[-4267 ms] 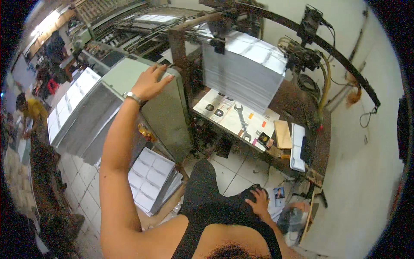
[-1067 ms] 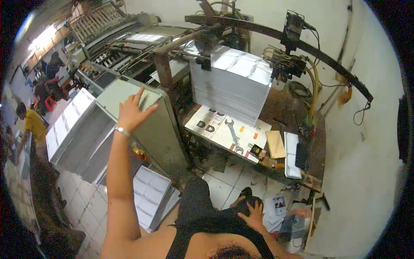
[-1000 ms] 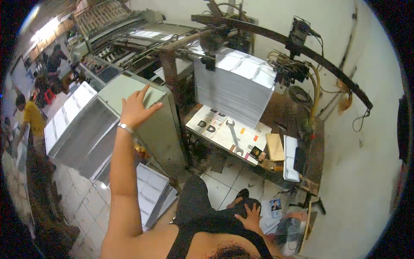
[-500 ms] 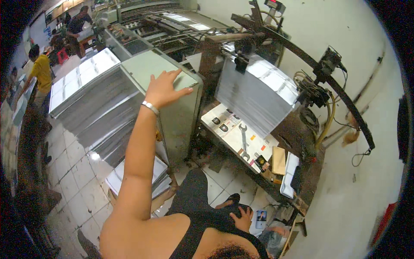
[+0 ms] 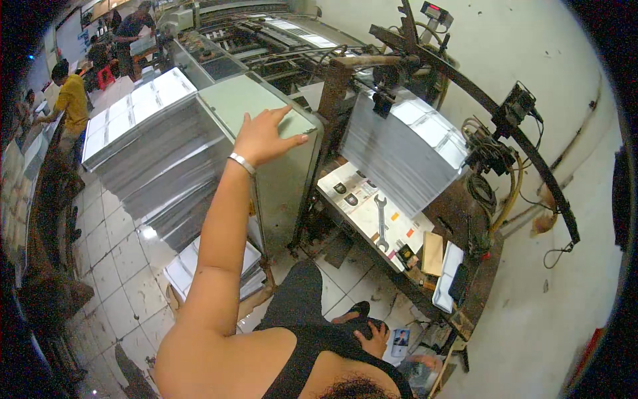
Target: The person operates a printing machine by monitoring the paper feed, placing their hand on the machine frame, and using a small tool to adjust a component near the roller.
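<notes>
My left arm reaches forward, a pale band round the wrist. The left hand (image 5: 266, 137) rests palm down, fingers apart, on the pale green top (image 5: 229, 100) of a metal machine cabinet. It holds nothing. My right hand (image 5: 374, 339) lies on my dark-clothed leg with its fingers spread. To the left of the cabinet stands a tall stack of printed sheets (image 5: 143, 100). Right of it, another thick stack of sheets (image 5: 399, 146) sits inside the machine's frame. Below that stack, a wrench (image 5: 381, 223) lies on a printed sheet on a low table.
A curved dark metal arm (image 5: 478, 93) with cables arches over the right side. A tan block (image 5: 432, 254) and a folded white cloth or paper (image 5: 448, 276) lie near the table's end. Lower sheets (image 5: 179, 269) stand by my left. A person in yellow (image 5: 72, 103) works far left.
The view has shifted slightly, so the surroundings sit a little differently in it. Both hands keep their places on the cabinet top and on my leg.
</notes>
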The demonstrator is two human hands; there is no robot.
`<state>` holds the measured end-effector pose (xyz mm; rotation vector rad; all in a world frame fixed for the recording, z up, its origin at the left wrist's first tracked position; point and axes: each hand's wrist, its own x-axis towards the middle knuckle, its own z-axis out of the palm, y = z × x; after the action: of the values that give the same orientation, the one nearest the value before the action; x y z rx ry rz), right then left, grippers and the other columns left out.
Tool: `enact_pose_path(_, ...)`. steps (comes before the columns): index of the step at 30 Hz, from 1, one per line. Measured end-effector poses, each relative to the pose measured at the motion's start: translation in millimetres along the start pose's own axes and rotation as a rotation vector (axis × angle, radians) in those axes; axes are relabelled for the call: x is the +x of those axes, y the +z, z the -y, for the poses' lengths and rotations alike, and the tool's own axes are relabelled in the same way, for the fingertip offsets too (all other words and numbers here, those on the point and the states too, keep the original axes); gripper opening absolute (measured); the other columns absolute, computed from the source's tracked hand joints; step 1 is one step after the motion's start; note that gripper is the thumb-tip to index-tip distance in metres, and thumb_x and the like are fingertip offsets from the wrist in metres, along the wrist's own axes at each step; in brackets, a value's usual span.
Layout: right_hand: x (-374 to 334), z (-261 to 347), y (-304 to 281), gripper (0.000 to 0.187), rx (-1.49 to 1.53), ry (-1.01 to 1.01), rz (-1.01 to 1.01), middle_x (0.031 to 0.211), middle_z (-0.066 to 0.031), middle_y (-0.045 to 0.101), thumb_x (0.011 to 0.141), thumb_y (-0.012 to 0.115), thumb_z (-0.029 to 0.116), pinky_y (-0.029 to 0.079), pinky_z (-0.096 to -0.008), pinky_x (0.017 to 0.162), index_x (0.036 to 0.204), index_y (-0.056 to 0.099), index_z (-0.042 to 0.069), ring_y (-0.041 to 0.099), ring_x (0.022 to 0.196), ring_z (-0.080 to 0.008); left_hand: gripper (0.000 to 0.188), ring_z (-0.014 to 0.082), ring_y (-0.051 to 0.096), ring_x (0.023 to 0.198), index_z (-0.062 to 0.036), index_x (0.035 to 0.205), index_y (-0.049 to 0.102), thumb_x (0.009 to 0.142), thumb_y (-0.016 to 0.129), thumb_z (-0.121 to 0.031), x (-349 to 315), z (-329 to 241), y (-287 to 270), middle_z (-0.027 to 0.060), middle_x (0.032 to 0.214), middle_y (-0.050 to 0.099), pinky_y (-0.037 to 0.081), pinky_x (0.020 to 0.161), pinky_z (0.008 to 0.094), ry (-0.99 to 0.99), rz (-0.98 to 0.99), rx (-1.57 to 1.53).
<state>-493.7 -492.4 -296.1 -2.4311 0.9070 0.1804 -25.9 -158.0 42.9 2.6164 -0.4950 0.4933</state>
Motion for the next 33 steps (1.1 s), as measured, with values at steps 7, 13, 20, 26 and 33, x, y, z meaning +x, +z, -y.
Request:
enact_pose_path(7,0.4,6.2,-3.5,0.076,-0.032,-0.006,0.013,0.160,-0.0189,0.036,0.076,0.078,0.065,0.027,-0.0674,0.116,0.138,0.063,0.022,0.020,0.150,-0.0454,0.095,0.0329,0.055,0.132,-0.0138,0.151,0.048,0.079,0.067,-0.073,0.2,7.4,2.7,0.0156,0.142,0.059,0.023,0.118,0.0676,0.018,-0.022,-0.006)
enact_pose_path(13,-0.9,11.3,-10.5,0.076,-0.076,-0.005,0.045,0.160,-0.0192,0.036,0.075,0.079,0.063,0.030,-0.0662,0.115,0.138,0.063,0.023,0.023,0.149,-0.0453,0.095,0.0327,0.055,0.131,-0.0136,0.151,0.048,0.079,0.067,-0.072,0.3,5.2,5.0,0.0158,0.140,0.061,0.024,0.117,0.0680,0.032,-0.028,-0.022)
enact_pose_path(20,1.8,6.3,-7.2,0.077,-0.068,0.022,0.052,0.162,-0.0183,0.033,0.076,0.078,0.064,0.029,-0.0670,0.115,0.140,0.061,0.024,0.020,0.151,-0.0448,0.092,0.0329,0.056,0.130,-0.0136,0.150,0.050,0.079,0.067,-0.071,-1.8,2.3,2.5,0.0166,0.138,0.061,0.024,0.119,0.0641,0.004,-0.032,-0.027)
enact_pose_path(26,1.2,6.2,-7.9,0.077,-0.072,0.009,0.055,0.162,-0.0191,0.033,0.076,0.078,0.064,0.029,-0.0673,0.115,0.140,0.062,0.023,0.020,0.151,-0.0461,0.092,0.0334,0.057,0.128,-0.0141,0.150,0.050,0.079,0.067,-0.071,-1.3,5.9,7.1,0.0173,0.136,0.062,0.029,0.116,0.0622,0.014,-0.054,-0.002)
enact_pose_path(33,-0.6,4.5,-3.6,0.076,-0.027,-0.001,0.005,0.161,-0.0190,0.034,0.076,0.079,0.063,0.029,-0.0700,0.113,0.138,0.063,0.022,0.020,0.150,-0.0462,0.092,0.0334,0.058,0.127,-0.0153,0.150,0.049,0.080,0.066,-0.071,-1.7,3.1,3.7,0.0175,0.134,0.063,0.029,0.116,0.0624,0.012,-0.043,-0.004)
